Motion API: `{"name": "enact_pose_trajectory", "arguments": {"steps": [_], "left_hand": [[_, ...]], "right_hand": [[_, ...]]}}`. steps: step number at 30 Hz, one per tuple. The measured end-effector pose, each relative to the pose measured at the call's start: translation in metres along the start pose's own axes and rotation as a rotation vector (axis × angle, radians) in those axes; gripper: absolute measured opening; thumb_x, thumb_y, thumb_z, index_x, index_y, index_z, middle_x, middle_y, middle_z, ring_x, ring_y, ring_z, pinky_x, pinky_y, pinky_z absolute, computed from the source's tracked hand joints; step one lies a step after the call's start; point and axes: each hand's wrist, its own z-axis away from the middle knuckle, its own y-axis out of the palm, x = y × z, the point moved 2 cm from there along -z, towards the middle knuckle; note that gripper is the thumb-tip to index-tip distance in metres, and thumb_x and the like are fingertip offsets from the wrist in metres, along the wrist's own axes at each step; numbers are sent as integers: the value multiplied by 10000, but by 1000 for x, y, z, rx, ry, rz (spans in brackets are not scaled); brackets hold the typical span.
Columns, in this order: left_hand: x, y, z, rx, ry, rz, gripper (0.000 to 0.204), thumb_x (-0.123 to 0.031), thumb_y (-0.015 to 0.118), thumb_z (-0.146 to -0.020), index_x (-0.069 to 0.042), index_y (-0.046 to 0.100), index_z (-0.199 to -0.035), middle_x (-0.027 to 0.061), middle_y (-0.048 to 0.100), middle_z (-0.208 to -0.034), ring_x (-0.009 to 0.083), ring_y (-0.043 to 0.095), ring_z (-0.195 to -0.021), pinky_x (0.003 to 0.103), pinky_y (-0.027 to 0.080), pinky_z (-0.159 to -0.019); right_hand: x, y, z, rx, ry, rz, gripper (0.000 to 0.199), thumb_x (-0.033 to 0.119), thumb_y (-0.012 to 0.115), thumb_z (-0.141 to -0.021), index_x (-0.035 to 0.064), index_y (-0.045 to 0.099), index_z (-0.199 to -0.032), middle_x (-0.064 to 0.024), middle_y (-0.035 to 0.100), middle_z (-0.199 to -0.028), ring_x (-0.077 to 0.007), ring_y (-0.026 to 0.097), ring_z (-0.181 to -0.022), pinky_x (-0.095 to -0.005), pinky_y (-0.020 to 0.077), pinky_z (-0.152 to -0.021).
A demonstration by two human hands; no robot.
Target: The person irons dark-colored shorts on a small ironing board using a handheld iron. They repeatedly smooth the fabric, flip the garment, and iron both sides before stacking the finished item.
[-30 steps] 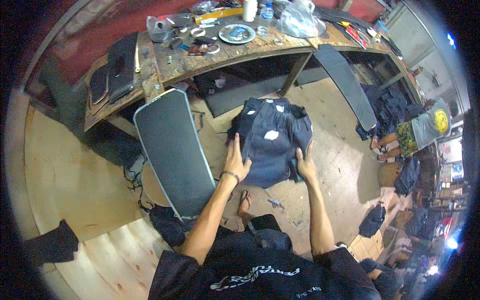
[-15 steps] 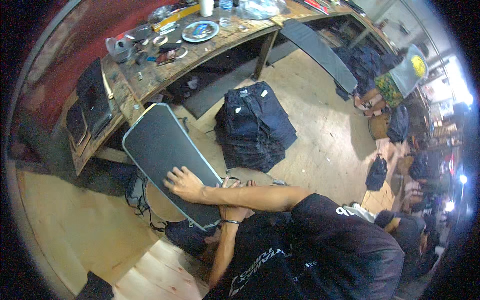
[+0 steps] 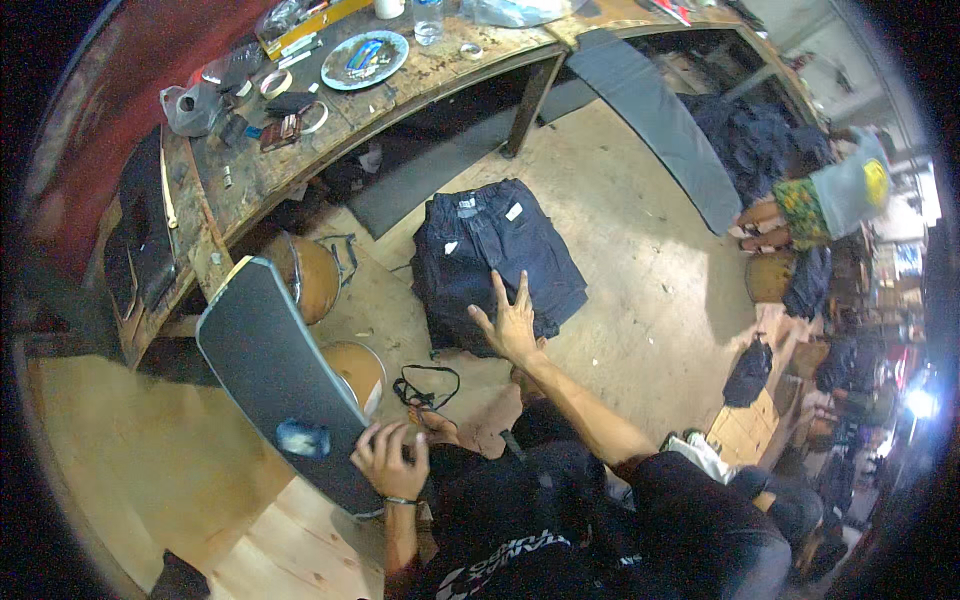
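A long dark board with a pale edge [image 3: 290, 365] slants across the left, beside my lap. My left hand [image 3: 392, 460], with a band at its wrist, is at the board's near right edge; its fingers are loosely bent and apart, and nothing shows in them. On the board near that hand is a small blurred blue-and-white patch [image 3: 303, 438] whose kind I cannot make out. My right hand [image 3: 513, 322] is stretched out over the near part of a stack of dark trousers [image 3: 490, 240], fingers spread and holding nothing. Whether it touches the cloth I cannot tell.
A cluttered wooden bench [image 3: 240, 170] curves along the back, with a plate [image 3: 366, 60] and a bottle [image 3: 428, 22]. Round drum-like stools [image 3: 312, 280] stand beside the board. A black strap [image 3: 425, 385] lies on the floor. Another person [image 3: 830, 195] is at the far right.
My right hand has left the board and moved right, over the trousers. My left hand has moved left to the board's edge. The blue-and-white patch now shows on the board.
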Motion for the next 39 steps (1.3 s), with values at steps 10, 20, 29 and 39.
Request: {"name": "enact_pose_trajectory", "arguments": {"steps": [10,20,29,39], "left_hand": [[-91,248,-276,76,-290,542,694,-356,798,-916,15,533,-1439,304,403,-1555,446,406,-1440,527,375,-1170],[-3,589,-261,253,-354,169,1000,-797,635,-857,-265,294,-1632,297,222,-1667,539,274,-1507,663,291,-1187],[24,515,-355,773,-463,553,1175,-846,598,-823,-24,335,-1619,304,405,-1608,428,441,-1470,498,351,-1207],[38,617,-318,1223,-478,644,1366,-1001,471,-726,59,376,-1582,283,309,-1670,404,296,-1563,500,204,-1291]], "right_hand": [[-52,44,-239,-70,-36,283,816,692,611,-937,397,320,-1641,-225,-62,-1749,-647,-14,-1530,-926,148,-1039],[-227,169,-303,-26,-80,287,764,653,617,-945,469,318,-1624,-196,13,-1757,-603,35,-1552,-900,173,-1073],[-178,83,-150,13,1063,-1000,1152,793,473,-963,87,-92,-1678,-243,66,-1741,-425,205,-1580,-624,269,-1225],[-308,255,-188,-180,1223,-1474,925,707,349,-1036,88,79,-1667,-209,377,-1602,-408,489,-1375,-561,413,-1146]]}}
